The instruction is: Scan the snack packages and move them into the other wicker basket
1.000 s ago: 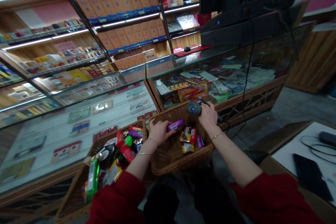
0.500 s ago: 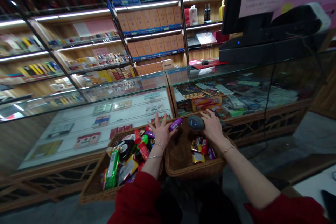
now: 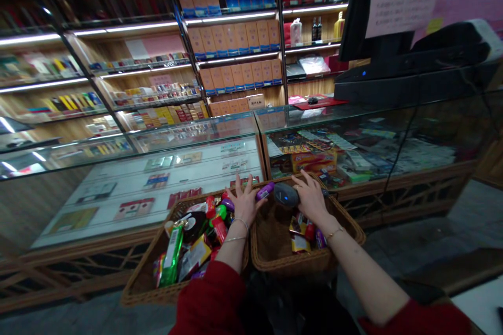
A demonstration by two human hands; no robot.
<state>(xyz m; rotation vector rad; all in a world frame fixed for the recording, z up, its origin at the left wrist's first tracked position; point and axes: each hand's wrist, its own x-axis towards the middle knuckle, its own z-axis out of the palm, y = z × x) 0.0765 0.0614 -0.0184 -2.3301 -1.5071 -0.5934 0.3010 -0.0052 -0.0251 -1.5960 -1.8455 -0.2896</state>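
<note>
Between the thumb and fingers of my left hand [image 3: 244, 205] is a small purple candy tube [image 3: 264, 191], held over the inner rims of two wicker baskets; the other fingers are spread. My right hand [image 3: 310, 196] grips a dark grey handheld barcode scanner [image 3: 286, 195] whose head, with a blue light, points toward the purple tube. A small gap separates scanner and tube. Below my left hand, the left basket [image 3: 133, 280] is full of packaged sweets, among them a long green packet [image 3: 172, 255]. Inside the right basket [image 3: 275, 264] lie several small yellow, red and purple packs [image 3: 301, 243].
A glass display counter [image 3: 196, 136] runs right behind the baskets. On its right part stand a monitor [image 3: 356, 21] and a black base, with a cable [image 3: 398, 141] hanging down the front. Shelves with orange boxes [image 3: 236, 39] line the back. A white surface [image 3: 481, 293] is at lower right.
My right hand has brought the scanner leftward, nearer the purple tube. My left hand still holds the tube. The whole view has shifted slightly.
</note>
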